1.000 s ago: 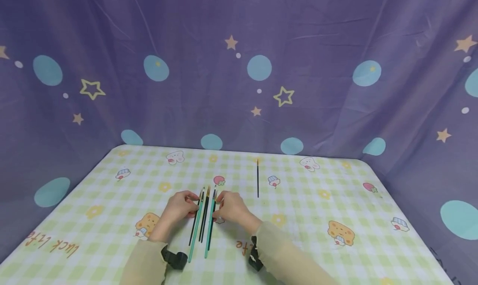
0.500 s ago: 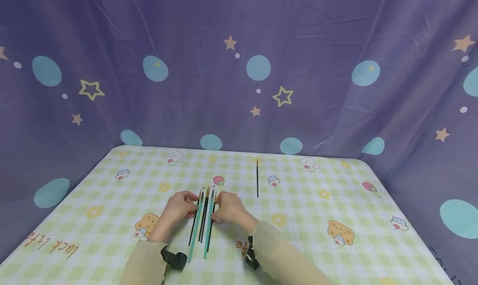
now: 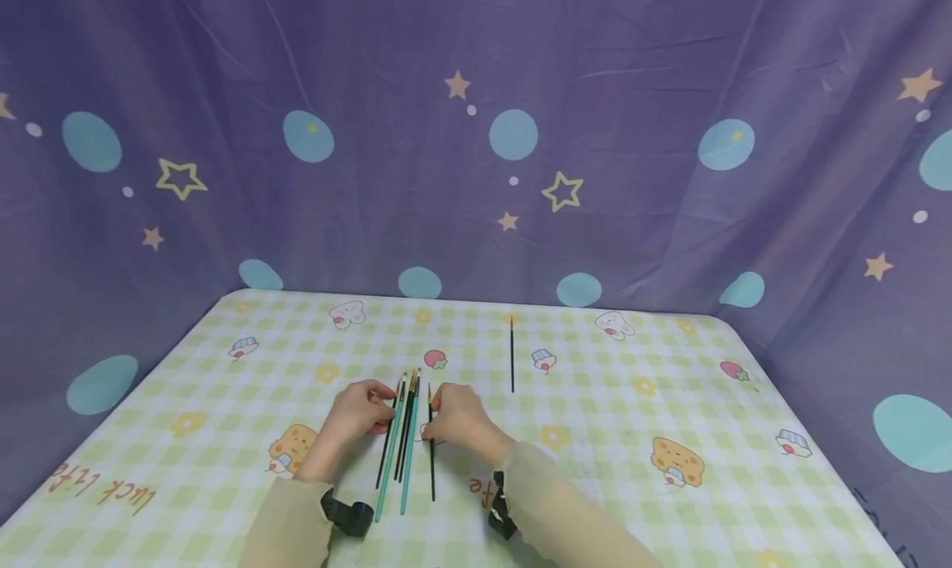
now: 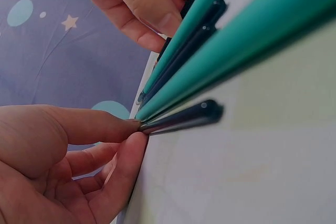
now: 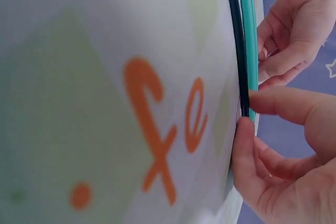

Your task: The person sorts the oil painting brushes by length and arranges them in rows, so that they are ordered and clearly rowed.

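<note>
Several slim paintbrushes lie side by side on the table, bristles pointing away. At the row's left side, my left hand pinches a black paintbrush between thumb and finger. My right hand holds another black paintbrush by thumb and fingertip, a small gap to the right of the others. Between the hands are two teal paintbrushes, the left one and the right one, with dark handles between them. In the right wrist view the right-hand black brush runs alongside a teal one.
A lone black paintbrush lies farther back, right of the hands. The table wears a green-and-white checked cloth with cartoon prints. Behind it hangs a purple curtain with stars and dots. Dark wrist cameras sit on both sleeves.
The right teal brush has shifted left toward the rest of the row. The black brush in my right hand has swung straighter and now stands apart from it. My left hand has stayed put.
</note>
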A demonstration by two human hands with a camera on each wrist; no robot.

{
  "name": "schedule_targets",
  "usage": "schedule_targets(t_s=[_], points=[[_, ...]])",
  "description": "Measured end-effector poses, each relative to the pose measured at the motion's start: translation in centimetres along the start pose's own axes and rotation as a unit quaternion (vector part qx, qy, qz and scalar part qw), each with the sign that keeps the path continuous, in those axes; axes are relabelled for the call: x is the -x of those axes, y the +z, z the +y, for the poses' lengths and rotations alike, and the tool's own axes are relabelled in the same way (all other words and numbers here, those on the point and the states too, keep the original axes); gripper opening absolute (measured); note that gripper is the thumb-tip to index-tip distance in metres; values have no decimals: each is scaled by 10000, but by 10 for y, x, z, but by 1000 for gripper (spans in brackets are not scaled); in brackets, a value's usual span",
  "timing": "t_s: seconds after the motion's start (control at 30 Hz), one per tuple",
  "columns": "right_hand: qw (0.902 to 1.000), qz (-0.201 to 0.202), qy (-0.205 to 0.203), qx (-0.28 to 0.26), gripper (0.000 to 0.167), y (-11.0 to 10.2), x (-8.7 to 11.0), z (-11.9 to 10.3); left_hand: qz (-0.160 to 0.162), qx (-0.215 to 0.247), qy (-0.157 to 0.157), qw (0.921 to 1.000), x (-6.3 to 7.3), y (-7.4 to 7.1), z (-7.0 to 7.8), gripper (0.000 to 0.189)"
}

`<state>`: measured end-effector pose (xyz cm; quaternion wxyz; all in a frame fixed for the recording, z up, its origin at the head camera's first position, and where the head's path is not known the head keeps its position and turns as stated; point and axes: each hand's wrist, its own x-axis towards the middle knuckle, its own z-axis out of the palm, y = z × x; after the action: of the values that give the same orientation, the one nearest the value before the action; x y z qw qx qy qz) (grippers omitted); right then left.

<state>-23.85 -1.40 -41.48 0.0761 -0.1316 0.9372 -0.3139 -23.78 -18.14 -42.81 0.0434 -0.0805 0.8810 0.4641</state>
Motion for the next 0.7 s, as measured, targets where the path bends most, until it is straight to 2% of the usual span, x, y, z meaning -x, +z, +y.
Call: schedule_targets(t_s=[0.23,0.47,0.7], points=[[9998,42,-13,-185,29,-2,-2,4,-27,25,13,10000,0,-1,1,26],[9995,-187,-167,-190,38,-5,1,4,15,24,-18,10000,-2,0,-1,25],[9981,-378,-74,-477,34,-6,3,5,17,21,54,10000,0,0,-1,26]])
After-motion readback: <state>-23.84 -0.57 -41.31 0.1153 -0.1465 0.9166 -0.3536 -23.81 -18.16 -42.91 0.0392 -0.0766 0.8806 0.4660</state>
